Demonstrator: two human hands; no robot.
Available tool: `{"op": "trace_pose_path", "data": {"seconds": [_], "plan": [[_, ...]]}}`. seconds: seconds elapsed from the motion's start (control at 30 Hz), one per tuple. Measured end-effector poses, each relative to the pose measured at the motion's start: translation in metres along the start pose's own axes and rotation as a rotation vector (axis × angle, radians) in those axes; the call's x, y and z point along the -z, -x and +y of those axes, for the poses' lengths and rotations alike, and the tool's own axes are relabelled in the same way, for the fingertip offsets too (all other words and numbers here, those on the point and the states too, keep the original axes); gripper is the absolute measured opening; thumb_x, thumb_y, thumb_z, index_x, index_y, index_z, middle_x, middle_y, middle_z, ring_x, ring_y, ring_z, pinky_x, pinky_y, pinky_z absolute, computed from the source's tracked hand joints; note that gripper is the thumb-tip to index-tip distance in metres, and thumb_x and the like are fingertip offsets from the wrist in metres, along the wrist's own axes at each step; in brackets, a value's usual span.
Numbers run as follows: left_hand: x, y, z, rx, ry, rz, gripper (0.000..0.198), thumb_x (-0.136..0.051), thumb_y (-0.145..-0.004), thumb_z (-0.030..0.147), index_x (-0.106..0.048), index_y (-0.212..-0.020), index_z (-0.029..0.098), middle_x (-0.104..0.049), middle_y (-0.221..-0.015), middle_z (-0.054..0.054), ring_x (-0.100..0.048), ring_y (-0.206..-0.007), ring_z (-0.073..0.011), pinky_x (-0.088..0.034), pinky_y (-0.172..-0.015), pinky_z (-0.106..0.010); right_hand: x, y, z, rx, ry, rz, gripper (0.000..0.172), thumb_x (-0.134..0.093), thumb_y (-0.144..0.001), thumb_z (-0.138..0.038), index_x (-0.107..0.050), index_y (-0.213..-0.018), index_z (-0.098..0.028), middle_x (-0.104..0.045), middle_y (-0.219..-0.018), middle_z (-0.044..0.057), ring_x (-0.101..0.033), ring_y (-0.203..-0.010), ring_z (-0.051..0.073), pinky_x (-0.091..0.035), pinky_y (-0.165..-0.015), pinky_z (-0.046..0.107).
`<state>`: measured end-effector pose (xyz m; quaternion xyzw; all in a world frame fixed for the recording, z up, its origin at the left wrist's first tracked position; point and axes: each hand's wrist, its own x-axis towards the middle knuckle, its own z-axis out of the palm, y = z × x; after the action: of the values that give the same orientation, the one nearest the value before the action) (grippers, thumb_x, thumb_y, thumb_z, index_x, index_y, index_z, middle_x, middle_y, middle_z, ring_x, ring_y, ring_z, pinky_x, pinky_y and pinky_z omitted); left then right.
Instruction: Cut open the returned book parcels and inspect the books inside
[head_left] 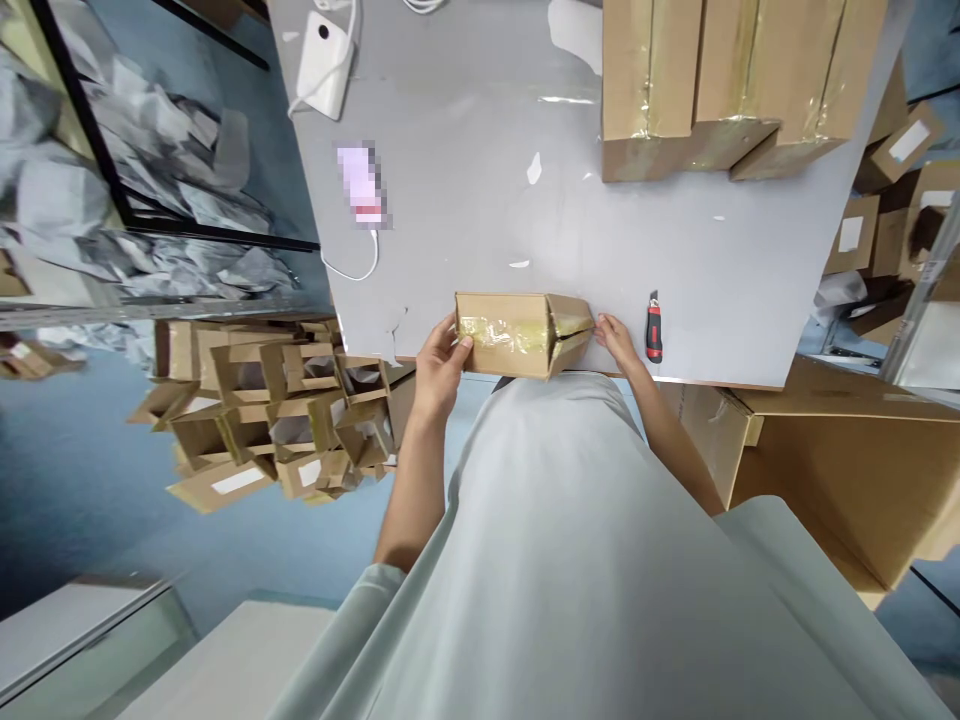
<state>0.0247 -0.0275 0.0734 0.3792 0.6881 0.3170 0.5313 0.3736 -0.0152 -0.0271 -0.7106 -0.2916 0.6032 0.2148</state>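
A small cardboard box (517, 335) sealed with yellowish clear tape lies at the near edge of the grey table (465, 200). My left hand (439, 362) grips its left end, thumb on top and fingers curled under. My right hand (616, 338) rests against its right end, where the flaps stand slightly apart; its fingers look pressed to the box. A red and black utility knife (654, 330) lies on the table just right of my right hand.
Three taped long cardboard boxes (720, 80) stand at the table's far right. A white power bank (326, 62) and a phone (361, 185) on a cable lie far left. A heap of opened small boxes (277, 415) covers the floor left; a large carton (847, 470) stands right.
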Motion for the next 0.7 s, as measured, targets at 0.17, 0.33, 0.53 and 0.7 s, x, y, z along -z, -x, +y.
{"op": "trace_pose_path", "data": {"seconds": [0.17, 0.33, 0.53, 0.7], "plan": [[0.032, -0.011, -0.019, 0.040, 0.002, 0.128, 0.091, -0.086, -0.086, 0.074, -0.065, -0.159, 0.024, -0.065, -0.167, -0.020, -0.066, -0.153, -0.0367, -0.061, -0.121, -0.055, -0.026, 0.013, -0.017, -0.038, -0.236, -0.156, 0.047, -0.058, -0.110, -0.051, -0.068, -0.147, -0.023, -0.082, -0.142, 0.014, -0.081, -0.111, 0.022, -0.066, -0.105, 0.048], [0.030, -0.039, -0.034, 0.089, 0.060, 0.105, 0.082, -0.086, -0.084, 0.067, -0.067, -0.154, 0.027, -0.070, -0.162, -0.017, -0.071, -0.144, -0.0345, -0.069, -0.103, -0.048, -0.013, 0.023, -0.039, 0.065, -0.127, -0.058, 0.053, -0.064, -0.105, -0.053, -0.069, -0.148, -0.022, -0.077, -0.152, 0.015, -0.074, -0.136, 0.027, -0.066, -0.105, 0.045], [-0.019, -0.103, -0.038, 0.159, 0.134, -0.070, 0.060, -0.084, -0.084, 0.047, -0.071, -0.139, 0.025, -0.081, -0.139, -0.014, -0.079, -0.118, -0.0285, -0.067, -0.089, -0.041, 0.018, 0.042, -0.065, 0.175, -0.049, 0.163, 0.054, -0.064, -0.102, -0.059, -0.072, -0.139, -0.020, -0.077, -0.148, 0.017, -0.073, -0.137, 0.029, -0.066, -0.108, 0.045], [-0.051, -0.139, -0.026, 0.172, 0.150, -0.142, 0.036, -0.083, -0.081, 0.038, -0.076, -0.110, 0.019, -0.084, -0.109, -0.010, -0.078, -0.104, -0.0277, -0.067, -0.094, -0.044, 0.004, 0.062, -0.080, 0.167, -0.032, 0.257, 0.058, -0.062, -0.101, -0.068, -0.073, -0.133, -0.020, -0.077, -0.144, 0.016, -0.076, -0.128, 0.026, -0.068, -0.105, 0.043]]}}
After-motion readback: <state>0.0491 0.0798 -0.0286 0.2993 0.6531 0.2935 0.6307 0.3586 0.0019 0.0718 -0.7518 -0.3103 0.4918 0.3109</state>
